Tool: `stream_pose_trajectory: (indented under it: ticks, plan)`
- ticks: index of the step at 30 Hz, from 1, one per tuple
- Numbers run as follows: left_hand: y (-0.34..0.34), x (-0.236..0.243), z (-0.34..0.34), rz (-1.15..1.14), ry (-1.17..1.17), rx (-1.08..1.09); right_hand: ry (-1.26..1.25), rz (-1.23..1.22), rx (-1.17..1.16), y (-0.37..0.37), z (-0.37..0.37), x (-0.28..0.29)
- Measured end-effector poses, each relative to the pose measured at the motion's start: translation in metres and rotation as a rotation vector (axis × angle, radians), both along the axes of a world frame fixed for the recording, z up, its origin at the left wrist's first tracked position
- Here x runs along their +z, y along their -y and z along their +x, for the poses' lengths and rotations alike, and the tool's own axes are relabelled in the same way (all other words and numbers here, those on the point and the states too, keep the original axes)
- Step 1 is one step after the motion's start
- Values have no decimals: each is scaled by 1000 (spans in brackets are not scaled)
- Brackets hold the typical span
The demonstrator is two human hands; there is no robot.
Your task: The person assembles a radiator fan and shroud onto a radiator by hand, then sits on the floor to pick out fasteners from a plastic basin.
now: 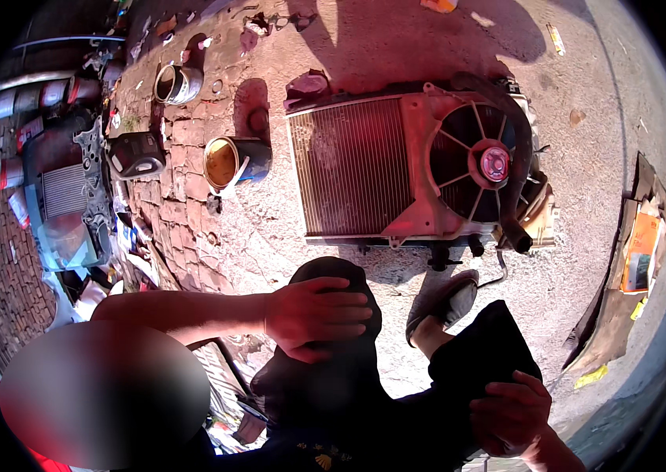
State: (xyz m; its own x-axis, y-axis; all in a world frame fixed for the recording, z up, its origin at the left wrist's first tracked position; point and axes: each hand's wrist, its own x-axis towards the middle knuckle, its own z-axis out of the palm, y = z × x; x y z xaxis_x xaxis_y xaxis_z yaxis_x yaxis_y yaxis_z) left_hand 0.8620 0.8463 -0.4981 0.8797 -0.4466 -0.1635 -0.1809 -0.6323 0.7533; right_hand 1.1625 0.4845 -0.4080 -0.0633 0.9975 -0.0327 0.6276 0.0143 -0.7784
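Left grip [317,318]: laid palm down over the left knee [329,269], fingers nearly straight and slightly parted; it has hold of nothing.
Right grip [510,413]: resting on the right leg [490,346], fingers bent; whether anything is under the palm I cannot tell.
Radiator [349,169]: on the concrete [585,149] ahead of both knees, apart from either grip, its finned face to the left.
Fan [494,164]: set in the shroud [419,157] at the radiator's right part, a round hub amid the spokes.
Hose [520,149]: thick, black and curved, crossing the fan's right side, one end near the radiator's lower edge.
Shoe [460,297]: dark, on the right foot, just below the radiator.
Bucket [256,161]: dark blue, left of the radiator, near the bricks [183,189].
Pail [185,85]: white, tipped a little toward the left, beyond the bucket.
Canister [136,155]: black, on the left.
Cardboard [612,330]: far right, with an orange packet [641,248] on it.
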Motion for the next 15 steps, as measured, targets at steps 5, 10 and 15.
stream_pose_trajectory:
  ticks: [5, 10, 15]
  plan:
    - [28, 20, -39, -220, 132, 109, -41, -96, 51, 7, 6, 15]
    - [63, 49, -75, -287, 132, 175, -94, -96, 172, 5, 4, 18]
    - [122, 81, -121, -488, 120, 379, -189, -205, 196, 13, -29, 42]
